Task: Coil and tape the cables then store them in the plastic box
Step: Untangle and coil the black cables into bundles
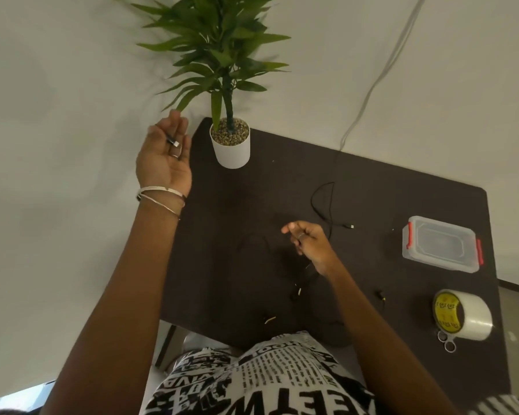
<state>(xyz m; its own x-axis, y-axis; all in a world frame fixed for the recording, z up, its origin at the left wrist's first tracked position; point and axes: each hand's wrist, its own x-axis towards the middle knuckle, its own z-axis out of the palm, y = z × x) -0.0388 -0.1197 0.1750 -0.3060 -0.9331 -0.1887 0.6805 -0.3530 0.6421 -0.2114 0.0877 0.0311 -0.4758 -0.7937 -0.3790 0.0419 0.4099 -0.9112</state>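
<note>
Our left hand (164, 157) in the upper left holds a cable plug (173, 141) on nearly straight fingers, so it may slip off. Our right hand (310, 245), loosely curled at centre, seems to pinch the thin black cable (322, 202), which could tangle on the desk (372, 181).

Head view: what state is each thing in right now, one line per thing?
Plastic box: lid on, red latches at both ends.
Tape roll: on its side on the table, untouched.
Cables: loose on the table, uncoiled.
Left hand: raised, palm open, cable plug across the fingers.
Right hand: above the table, fingers loosely curled.
Scissors: by the tape, mostly hidden.
</note>
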